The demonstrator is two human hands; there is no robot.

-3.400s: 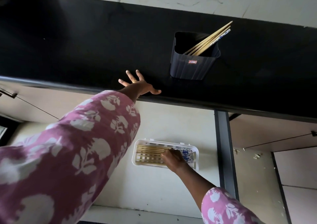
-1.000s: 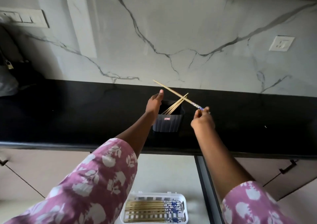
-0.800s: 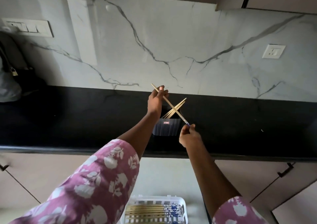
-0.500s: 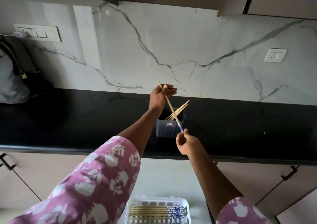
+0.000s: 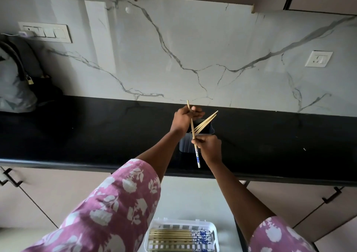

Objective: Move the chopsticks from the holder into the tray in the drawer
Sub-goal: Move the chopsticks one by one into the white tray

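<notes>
One chopstick (image 5: pixel 197 156) is held in the air just right of centre, in front of the dark holder (image 5: pixel 185 144) that stands on the black counter (image 5: pixel 96 132). Its long axis runs almost straight up and down the frame, leaning slightly: the bare wooden tip points up and a little left, and the blue-and-white patterned end points down and a little right, over the counter's front edge. The left hand (image 5: pixel 185 116) has its fingers curled round the upper part, just below the tip. The right hand (image 5: pixel 209 147) pinches the shaft lower down, between thumb and fingertips, above the patterned end. A few more chopsticks (image 5: pixel 208 118) lean out of the holder, tips towards the upper right. At the bottom centre, the white tray (image 5: pixel 179 221) sits in the open drawer (image 5: pixel 193 197), with a row of chopsticks (image 5: pixel 170 236) lying left to right, patterned ends to the right
</notes>
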